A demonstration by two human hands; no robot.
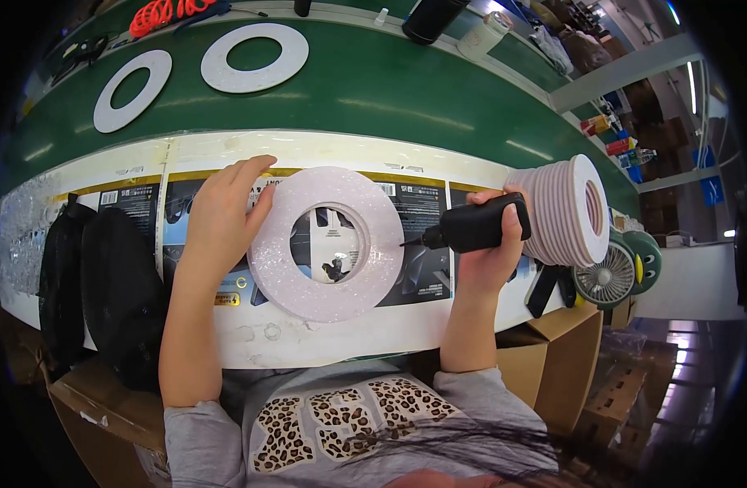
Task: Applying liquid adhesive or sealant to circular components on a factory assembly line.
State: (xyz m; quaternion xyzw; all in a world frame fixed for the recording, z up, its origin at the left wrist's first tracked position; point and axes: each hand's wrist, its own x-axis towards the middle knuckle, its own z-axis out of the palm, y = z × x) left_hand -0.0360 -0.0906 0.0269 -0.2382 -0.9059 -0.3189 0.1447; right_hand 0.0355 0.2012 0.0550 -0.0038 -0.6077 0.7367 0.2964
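A glittery white flat ring lies in front of me, on printed packaging sheets. My left hand is at its upper left edge, fingers stretched out and thumb apart, with the thumb tip near the rim. My right hand is closed round a small black squeeze bottle, held on its side. The bottle's thin nozzle points left, and its tip is over the right part of the ring. From this view I cannot tell whether the tip touches the surface.
To the right stands a stack of white rings, with a green fan beside it. Two more rings, a near one and a left one, lie on the green tabletop. Black mesh-like items sit at left; cardboard boxes stand below.
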